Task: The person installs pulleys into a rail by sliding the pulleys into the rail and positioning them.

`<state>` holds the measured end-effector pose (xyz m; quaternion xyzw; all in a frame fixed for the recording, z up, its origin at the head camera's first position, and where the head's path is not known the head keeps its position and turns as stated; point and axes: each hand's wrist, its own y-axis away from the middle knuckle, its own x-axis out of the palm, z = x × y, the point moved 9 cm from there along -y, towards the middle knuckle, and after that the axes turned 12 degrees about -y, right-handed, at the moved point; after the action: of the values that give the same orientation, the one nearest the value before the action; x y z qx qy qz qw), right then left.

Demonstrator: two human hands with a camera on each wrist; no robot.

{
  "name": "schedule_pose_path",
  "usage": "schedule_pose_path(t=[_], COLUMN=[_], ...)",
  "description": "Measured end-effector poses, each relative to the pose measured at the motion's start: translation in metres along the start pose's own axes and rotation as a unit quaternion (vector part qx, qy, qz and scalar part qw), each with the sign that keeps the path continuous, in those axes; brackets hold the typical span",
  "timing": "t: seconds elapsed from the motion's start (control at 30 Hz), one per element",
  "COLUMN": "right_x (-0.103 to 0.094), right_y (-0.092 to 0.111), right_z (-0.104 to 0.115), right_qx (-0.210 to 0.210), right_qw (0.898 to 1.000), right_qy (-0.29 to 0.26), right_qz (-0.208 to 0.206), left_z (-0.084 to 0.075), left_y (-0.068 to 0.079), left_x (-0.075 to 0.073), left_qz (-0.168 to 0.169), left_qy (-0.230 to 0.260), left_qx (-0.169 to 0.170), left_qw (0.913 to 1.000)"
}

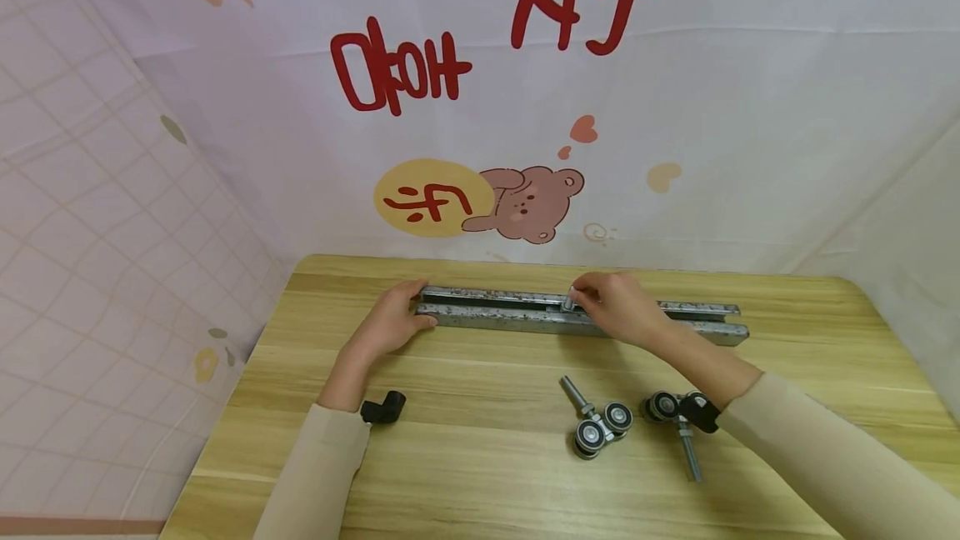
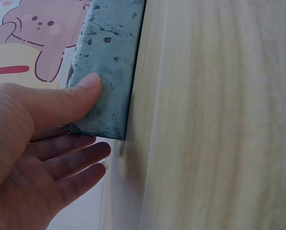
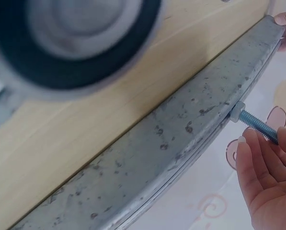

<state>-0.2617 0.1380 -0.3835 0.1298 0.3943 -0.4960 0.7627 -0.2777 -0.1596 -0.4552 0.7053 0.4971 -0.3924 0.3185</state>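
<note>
A speckled grey metal channel rail [image 1: 495,320] lies along the back of the table, its lengthwise slot facing up. My left hand [image 1: 386,319] grips the rail's left end, the thumb [image 2: 80,103] pressed flat on the front side and the other fingers partly hidden behind. Out of the slot, past the rail's middle, stands a threaded bolt [image 3: 257,123] with a hex nut at its base. My right hand [image 1: 618,307] pinches the bolt's upper end between thumb and fingers. Whatever the bolt is fixed to inside the rail is hidden.
Two roller trolleys with bolts lie on the table in front of the rail, one near the middle [image 1: 592,432], the other [image 1: 678,415] partly under my right forearm. A blurred wheel [image 3: 8,62] looms close in the right wrist view. Behind the table hangs a printed cloth [image 1: 712,107].
</note>
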Motion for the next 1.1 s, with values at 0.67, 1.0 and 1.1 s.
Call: schedule_pose_path(t=[0.67, 1.0, 1.1], right_x=[0.019, 0.028, 0.029], right_y=[-0.019, -0.026, -0.028], right_z=[0.021, 0.027, 0.03], right_qx=[-0.036, -0.05, -0.057], right_qw=[0.999, 0.999, 0.998], right_qy=[0.001, 0.014, 0.019], right_qz=[-0.001, 0.006, 0.009], left_z=[0.0, 0.001, 0.001], left_y=[0.0, -0.001, -0.001], left_x=[-0.001, 0.0, 0.0], left_qz=[-0.004, -0.001, -0.002], left_qy=[0.008, 0.006, 0.01], left_qx=[-0.001, -0.003, -0.002], left_qw=[1.0, 1.0, 0.9999])
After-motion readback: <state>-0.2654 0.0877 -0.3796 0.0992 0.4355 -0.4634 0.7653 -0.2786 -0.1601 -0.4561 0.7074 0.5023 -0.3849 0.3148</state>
